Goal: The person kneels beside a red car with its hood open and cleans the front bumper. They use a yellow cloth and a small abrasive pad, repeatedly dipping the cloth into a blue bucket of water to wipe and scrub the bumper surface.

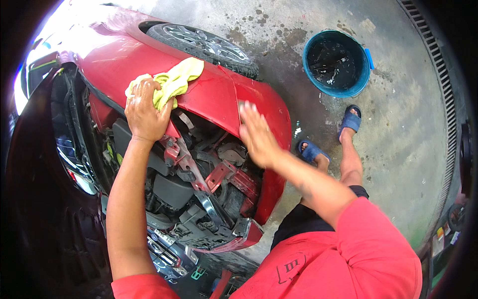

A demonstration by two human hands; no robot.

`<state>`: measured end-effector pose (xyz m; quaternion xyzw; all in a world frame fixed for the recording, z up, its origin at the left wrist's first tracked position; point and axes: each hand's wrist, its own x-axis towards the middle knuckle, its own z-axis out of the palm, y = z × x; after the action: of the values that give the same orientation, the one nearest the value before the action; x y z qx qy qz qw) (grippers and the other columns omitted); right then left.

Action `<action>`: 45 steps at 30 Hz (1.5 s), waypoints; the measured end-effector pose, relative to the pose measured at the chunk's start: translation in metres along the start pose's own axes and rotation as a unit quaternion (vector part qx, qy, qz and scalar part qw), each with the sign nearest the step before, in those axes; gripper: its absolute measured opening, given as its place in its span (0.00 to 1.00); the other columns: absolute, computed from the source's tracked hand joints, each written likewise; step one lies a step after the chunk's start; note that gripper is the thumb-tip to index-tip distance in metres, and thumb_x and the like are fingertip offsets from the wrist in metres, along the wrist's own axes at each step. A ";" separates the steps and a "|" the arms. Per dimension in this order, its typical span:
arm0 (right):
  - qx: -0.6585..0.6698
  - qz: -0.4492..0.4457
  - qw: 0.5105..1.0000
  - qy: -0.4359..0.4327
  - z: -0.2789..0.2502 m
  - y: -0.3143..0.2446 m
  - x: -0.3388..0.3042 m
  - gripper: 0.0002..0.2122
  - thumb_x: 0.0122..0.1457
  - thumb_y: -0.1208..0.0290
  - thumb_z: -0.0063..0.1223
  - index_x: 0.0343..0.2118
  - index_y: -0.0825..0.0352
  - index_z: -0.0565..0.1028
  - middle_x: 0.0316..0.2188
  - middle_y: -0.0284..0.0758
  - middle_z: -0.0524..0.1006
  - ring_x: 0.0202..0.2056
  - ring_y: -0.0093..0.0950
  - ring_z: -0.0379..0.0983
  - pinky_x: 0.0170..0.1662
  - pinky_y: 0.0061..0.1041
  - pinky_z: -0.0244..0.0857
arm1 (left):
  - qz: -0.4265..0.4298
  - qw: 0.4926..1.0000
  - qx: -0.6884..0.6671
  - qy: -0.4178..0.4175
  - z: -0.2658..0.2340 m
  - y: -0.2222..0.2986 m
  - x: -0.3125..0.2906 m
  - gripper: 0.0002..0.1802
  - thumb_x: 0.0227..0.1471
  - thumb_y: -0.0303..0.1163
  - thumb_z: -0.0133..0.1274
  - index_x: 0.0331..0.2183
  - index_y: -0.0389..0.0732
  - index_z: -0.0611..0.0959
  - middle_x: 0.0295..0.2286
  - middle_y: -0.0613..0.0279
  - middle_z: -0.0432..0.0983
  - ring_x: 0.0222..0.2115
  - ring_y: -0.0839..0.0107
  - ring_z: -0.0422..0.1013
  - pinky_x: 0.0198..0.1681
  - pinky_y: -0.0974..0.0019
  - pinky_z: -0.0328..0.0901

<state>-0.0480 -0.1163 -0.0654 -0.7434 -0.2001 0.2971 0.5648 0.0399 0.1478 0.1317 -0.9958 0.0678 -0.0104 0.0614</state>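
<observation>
My left hand (146,107) rests on the red fender (211,102) of a car, its fingers closed on a wet yellow-green cloth (180,79). The cloth lies bunched along the fender's edge, above the open headlight gap. My right hand (258,135) lies against the red bumper side (271,117), near the seam with the fender. Its fingers are straight and pressed together. A small grey edge (241,106) shows at the fingertips; most of it is hidden under them, so I cannot make out its kind.
Below my hands, the open front of the car shows a red metal frame (219,174) and black parts. A wheel (209,47) sits under the fender. On the wet concrete floor stands a blue bucket (304,62) of dark water, near my sandalled feet (350,121). A drain grate (438,60) runs along the right.
</observation>
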 end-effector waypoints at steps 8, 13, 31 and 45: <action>0.045 0.038 0.998 0.012 -0.021 0.029 0.078 0.31 0.77 0.51 0.31 0.75 0.68 0.52 0.77 0.51 0.45 0.77 0.49 0.39 0.77 0.52 0.37 | 0.023 1.000 0.000 -0.010 0.002 0.011 0.017 0.19 0.49 0.36 0.67 0.40 0.41 0.77 0.45 0.48 0.78 0.50 0.44 0.73 0.55 0.47 0.65; 0.014 -0.008 0.998 -0.054 -0.011 -0.002 -0.015 0.31 0.77 0.56 0.35 0.75 0.69 0.51 0.77 0.52 0.44 0.77 0.51 0.37 0.77 0.53 0.37 | 0.001 1.000 0.019 -0.022 0.003 -0.002 0.000 0.20 0.45 0.36 0.68 0.39 0.43 0.78 0.46 0.51 0.78 0.50 0.46 0.73 0.53 0.47 0.66; 0.045 0.031 0.998 -0.011 -0.012 0.014 0.059 0.31 0.77 0.52 0.32 0.76 0.65 0.49 0.78 0.49 0.43 0.78 0.48 0.36 0.76 0.55 0.34 | 0.003 0.999 0.014 -0.043 0.000 0.002 0.007 0.19 0.49 0.35 0.67 0.40 0.40 0.77 0.47 0.47 0.78 0.51 0.44 0.73 0.57 0.47 0.64; 0.030 -0.003 0.999 0.012 -0.002 0.014 -0.007 0.28 0.77 0.60 0.37 0.74 0.68 0.55 0.77 0.50 0.49 0.77 0.50 0.42 0.77 0.50 0.39 | 0.012 0.998 0.042 -0.034 0.004 0.002 0.006 0.20 0.46 0.37 0.67 0.40 0.43 0.78 0.44 0.52 0.77 0.49 0.47 0.73 0.55 0.47 0.65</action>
<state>-0.0525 -0.1266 -0.0772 -0.7291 -0.1865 0.2922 0.5901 0.0452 0.1452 0.1276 -0.9913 0.0766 0.0215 0.1052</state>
